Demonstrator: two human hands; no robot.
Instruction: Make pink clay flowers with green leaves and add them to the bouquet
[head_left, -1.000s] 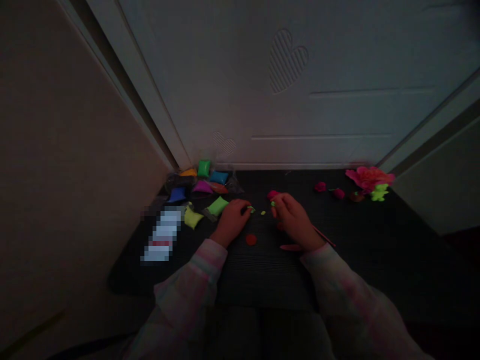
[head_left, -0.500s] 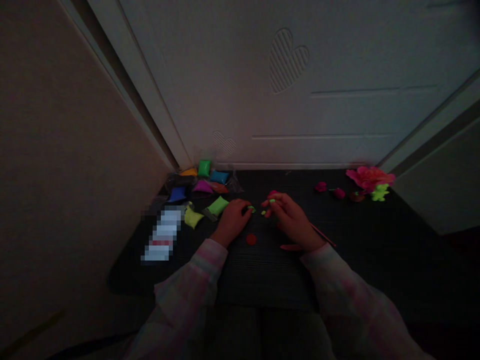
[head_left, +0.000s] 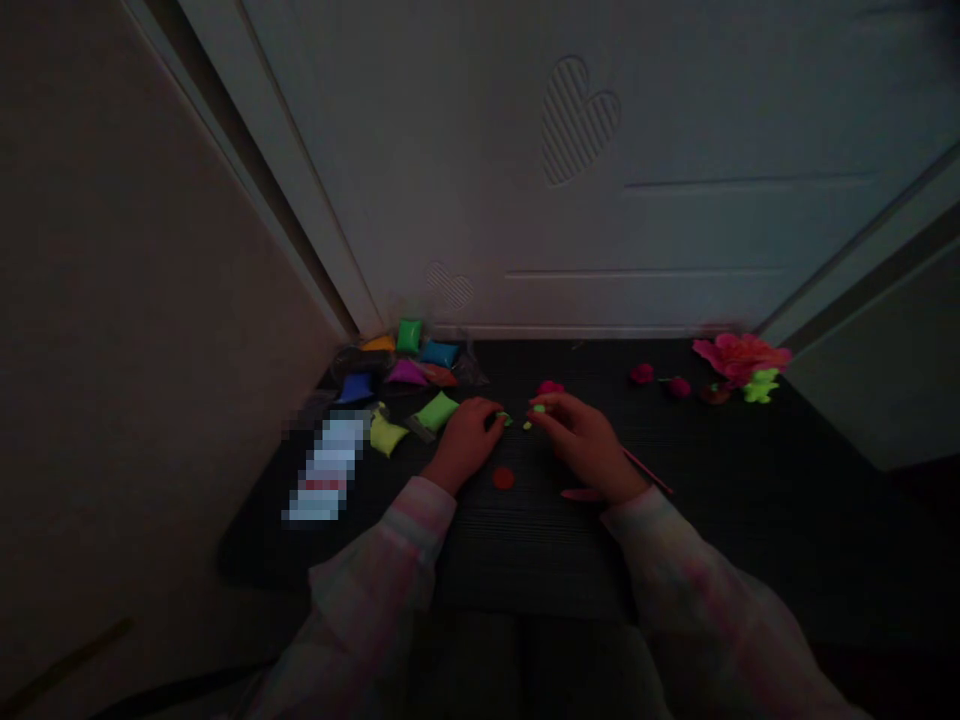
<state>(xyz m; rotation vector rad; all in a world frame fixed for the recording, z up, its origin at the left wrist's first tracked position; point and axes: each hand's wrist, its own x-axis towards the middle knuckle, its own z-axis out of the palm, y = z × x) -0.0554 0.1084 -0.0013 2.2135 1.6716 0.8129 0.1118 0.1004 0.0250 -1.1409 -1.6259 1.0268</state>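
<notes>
Dark tabletop (head_left: 525, 550), right hand (head_left: 583, 440) pinching green.

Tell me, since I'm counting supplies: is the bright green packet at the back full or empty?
Full, by its look: the bright green packet is plump, with colour filling it. Whether it is sealed, I cannot tell.

Green piece (head_left: 505, 419), one: small, irregular, at the fingertips of the left hand (head_left: 466, 440), low over the dark counter (head_left: 525, 560). Light-green piece (head_left: 539, 408), one: small, compact, pinched between thumb and fingers of the right hand (head_left: 581, 440), partly covered by them. Yellow-green bit (head_left: 527, 426), one: tiny, lying on the counter just beside the right fingertips, between the two hands, exact form too small to tell.
</notes>
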